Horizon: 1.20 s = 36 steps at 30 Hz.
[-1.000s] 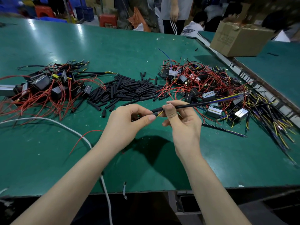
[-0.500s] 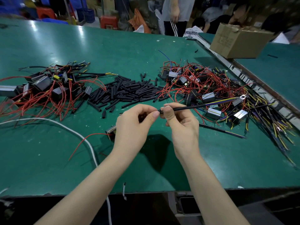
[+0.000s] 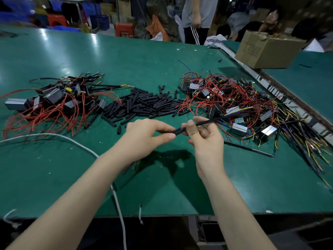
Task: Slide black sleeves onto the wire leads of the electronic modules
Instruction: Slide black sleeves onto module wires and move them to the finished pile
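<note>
On the green desk, left of the loose heap of short black tube sleeves, a tangle of boxy grey modules with red wires is seen, several leads apparently already sleeved. Nearer than the heap, one black sleeve is pinched by the left hand, and the black lead by the right hand. Right of the heap, a larger pile seemingly remains. No writing can be read.

Sleeve end hidden by hands
</note>
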### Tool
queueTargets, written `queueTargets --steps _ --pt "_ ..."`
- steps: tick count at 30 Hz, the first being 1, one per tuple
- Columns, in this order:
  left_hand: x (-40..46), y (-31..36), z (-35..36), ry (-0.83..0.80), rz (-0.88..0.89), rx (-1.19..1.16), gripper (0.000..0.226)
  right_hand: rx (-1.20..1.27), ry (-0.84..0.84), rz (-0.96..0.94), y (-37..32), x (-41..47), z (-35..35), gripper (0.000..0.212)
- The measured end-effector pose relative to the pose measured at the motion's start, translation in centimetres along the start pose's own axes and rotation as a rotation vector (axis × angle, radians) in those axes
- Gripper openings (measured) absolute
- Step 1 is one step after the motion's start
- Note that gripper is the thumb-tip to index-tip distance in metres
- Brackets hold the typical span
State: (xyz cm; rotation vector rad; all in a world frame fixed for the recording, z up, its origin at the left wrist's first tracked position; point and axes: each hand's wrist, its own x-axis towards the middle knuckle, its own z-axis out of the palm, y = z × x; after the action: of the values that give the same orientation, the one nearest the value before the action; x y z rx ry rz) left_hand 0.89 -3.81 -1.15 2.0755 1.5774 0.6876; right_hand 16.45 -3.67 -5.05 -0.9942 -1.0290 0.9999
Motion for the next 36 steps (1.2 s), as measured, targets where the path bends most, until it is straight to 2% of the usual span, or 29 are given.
queueTargets --steps 4,7,9,11,12,14,16,19,22,24,26,27,30,32,34,36 --pt "0.5 0.8 1.7 0.024 0.029 -0.023 0.023 -0.029 -0.002 -0.037 0.1 0.1 -0.1 0.015" --pt "0.5 0.6 1.5 0.085 0.016 -0.085 0.017 -0.033 -0.069 -0.02 0.1 0.3 0.4 0.029" --pt "0.6 0.5 0.1 0.171 0.009 -0.24 0.003 -0.005 -0.194 0.002 0.2 0.3 1.2 0.043" --pt "0.8 0.5 -1.9 0.231 -0.011 -0.531 0.01 0.001 -0.381 0.032 0.1 0.3 2.6 0.055" --pt "1.0 0.4 -3.0 0.246 -0.029 -0.687 0.011 -0.023 -0.482 0.045 0.0 0.2 3.6 0.051" --pt "1.5 0.4 -5.1 0.263 -0.092 -0.944 0.01 -0.101 -0.614 0.044 -0.3 0.1 5.7 0.028" --pt "2.2 0.1 -6.9 0.308 -0.17 -1.093 0.011 -0.181 -0.619 -0.004 -0.6 0.6 7.5 0.012" --pt "3.0 -1.3 -8.4 0.395 -0.267 -1.208 0.015 -0.269 -0.648 -0.013 -1.3 1.3 9.4 0.015" --pt "3.6 -3.4 -9.4 0.494 -0.346 -1.351 0.02 -0.301 -0.769 0.192 -1.8 1.0 11.2 0.017" --pt "3.9 -4.9 -10.4 0.6 -0.358 -1.46 0.023 -0.35 -0.836 0.234 -1.8 0.5 12.5 0.016" --pt "4.1 -6.2 -11.4 0.685 -0.313 -1.554 0.024 -0.323 -0.833 0.237 -1.6 0.0 14.2 0.011" --pt "4.2 -6.8 -11.8 0.717 -0.269 -1.617 0.025 -0.279 -0.804 0.299 -1.5 -0.1 15.1 0.014" --pt "4.5 -7.9 -12.5 0.799 -0.122 -1.851 0.025 -0.037 -0.804 0.62 -1.4 -0.4 17.8 0.028" --pt "4.9 -8.2 -12.9 0.833 -0.095 -1.94 0.021 0.15 -0.801 0.746 -1.3 -0.5 19.1 0.027" --pt "5.2 -8.7 -13.6 0.832 -0.143 -1.947 0.018 0.187 -0.753 0.758 -1.0 -0.5 20.0 0.024" --pt "5.6 -9.3 -14.7 0.808 -0.251 -1.871 0.017 0.061 -0.715 0.656 -0.3 -0.5 20.3 0.026"
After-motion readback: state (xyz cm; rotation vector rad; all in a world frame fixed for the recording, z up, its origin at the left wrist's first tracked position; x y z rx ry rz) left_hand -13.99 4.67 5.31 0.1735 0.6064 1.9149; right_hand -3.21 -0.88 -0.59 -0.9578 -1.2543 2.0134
